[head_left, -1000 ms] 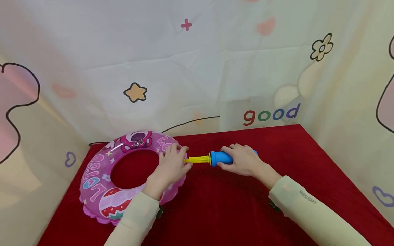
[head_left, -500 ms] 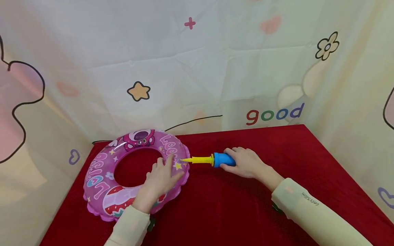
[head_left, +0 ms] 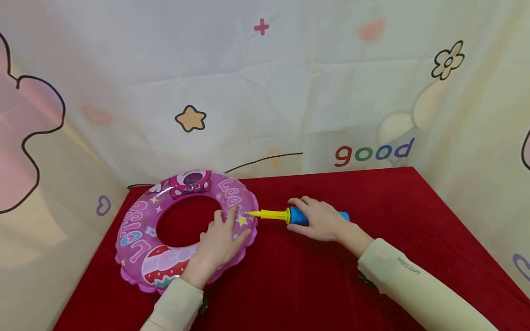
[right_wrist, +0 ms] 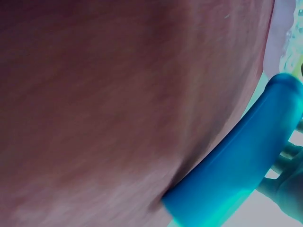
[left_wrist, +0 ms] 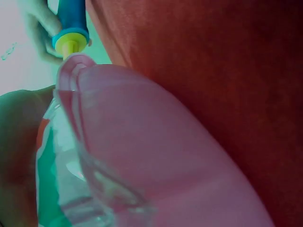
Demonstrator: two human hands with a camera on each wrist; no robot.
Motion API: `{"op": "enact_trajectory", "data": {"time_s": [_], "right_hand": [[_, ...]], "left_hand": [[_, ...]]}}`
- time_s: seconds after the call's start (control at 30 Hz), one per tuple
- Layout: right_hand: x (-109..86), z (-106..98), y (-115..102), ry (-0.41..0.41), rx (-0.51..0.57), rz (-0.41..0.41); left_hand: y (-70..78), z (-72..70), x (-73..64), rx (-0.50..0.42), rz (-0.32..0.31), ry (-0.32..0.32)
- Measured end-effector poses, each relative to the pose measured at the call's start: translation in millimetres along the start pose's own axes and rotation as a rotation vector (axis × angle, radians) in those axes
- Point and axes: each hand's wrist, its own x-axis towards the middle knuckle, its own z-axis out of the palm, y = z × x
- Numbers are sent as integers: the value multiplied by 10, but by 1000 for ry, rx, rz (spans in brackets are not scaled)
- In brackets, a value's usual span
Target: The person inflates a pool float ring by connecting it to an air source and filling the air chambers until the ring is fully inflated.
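Note:
A blue-and-yellow hand pump [head_left: 299, 216] lies level, its yellow tapered nozzle [head_left: 269, 214] pointing left with the tip at the ring's right side. My right hand [head_left: 325, 222] holds the blue barrel, thumb on the near side and fingers over the far side. In the right wrist view the blue barrel [right_wrist: 236, 156] crosses in front of the fingers. A pink inflated swim ring [head_left: 136, 220] with a bear and strawberry print lies at the left. My left hand [head_left: 217, 243] rests over its right side, index finger and thumb spread out.
A red cloth [head_left: 314, 285] covers the table. Pale printed curtains [head_left: 248, 101] stand behind and at both sides, close to the table's back edge [head_left: 352, 172].
My left hand has let go of the pump's yellow nozzle and moved down-left onto the swim ring, uncovering the nozzle tip. My right hand has stayed on the barrel.

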Motion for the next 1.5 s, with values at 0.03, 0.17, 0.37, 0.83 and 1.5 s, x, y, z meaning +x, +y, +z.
{"op": "enact_trajectory", "data": {"time_s": [0.03, 0.17, 0.37, 0.83, 1.5], "right_hand": [[26, 5, -29, -1, 0, -4], [113, 44, -100, -8, -8, -22], [136, 74, -100, 5, -13, -55], [-91, -137, 151, 234, -242, -70], [-396, -187, 600, -59, -59, 445]], "left_hand": [[1, 8, 3, 5, -1, -3], [11, 43, 22, 15, 3, -3], [38, 76, 47, 25, 5, 5], [61, 52, 89, 26, 22, 0], [-32, 65, 4, 42, -3, 2]]}}
